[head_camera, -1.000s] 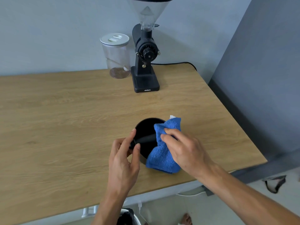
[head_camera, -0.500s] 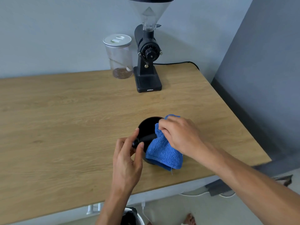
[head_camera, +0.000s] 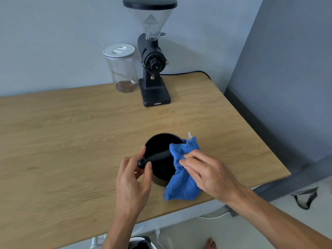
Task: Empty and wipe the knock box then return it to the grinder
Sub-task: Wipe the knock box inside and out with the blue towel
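A round black knock box (head_camera: 158,146) stands on the wooden table (head_camera: 71,133) near its front edge, with a black bar (head_camera: 158,156) across its top. My left hand (head_camera: 133,178) pinches the left end of that bar and the rim. My right hand (head_camera: 206,173) presses a blue cloth (head_camera: 181,184) against the right side of the box; the cloth drapes over the rim and down to the tabletop. The black coffee grinder (head_camera: 153,69) with a clear hopper stands at the back of the table.
A clear jar (head_camera: 122,69) with a white lid stands left of the grinder. The grinder's black cable (head_camera: 188,72) runs off the back right corner. The table's right edge is close to the box. A bin (head_camera: 140,244) shows below the front edge.
My right hand and the cloth shifted from over the box's right rim back toward me and to the right. My left hand stays on the bar's end.
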